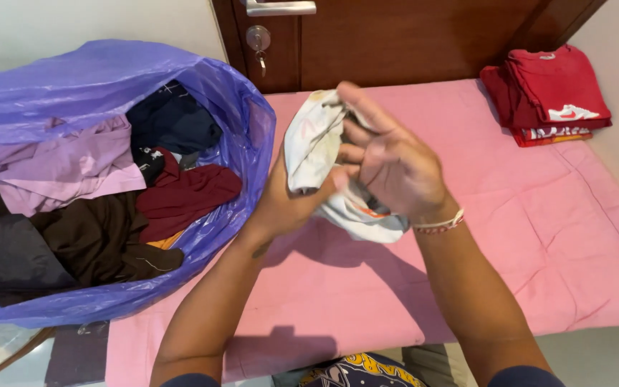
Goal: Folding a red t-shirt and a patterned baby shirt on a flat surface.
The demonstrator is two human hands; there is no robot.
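Both hands, left hand point(284, 204) gripping and right hand point(388, 161) pressed open-fingered, hold a bunched white garment point(317, 150) above the pink mattress point(539, 236); folded red shirts point(546, 93) stacked beyond, purple bag point(109, 79) still full of clothes.

Purple bag point(245, 150) blocks left; pink mat point(510, 236) open right.

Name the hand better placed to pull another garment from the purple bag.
Left hand, probably: it grips the white garment right beside the purple plastic bag; the right hand is farther away.
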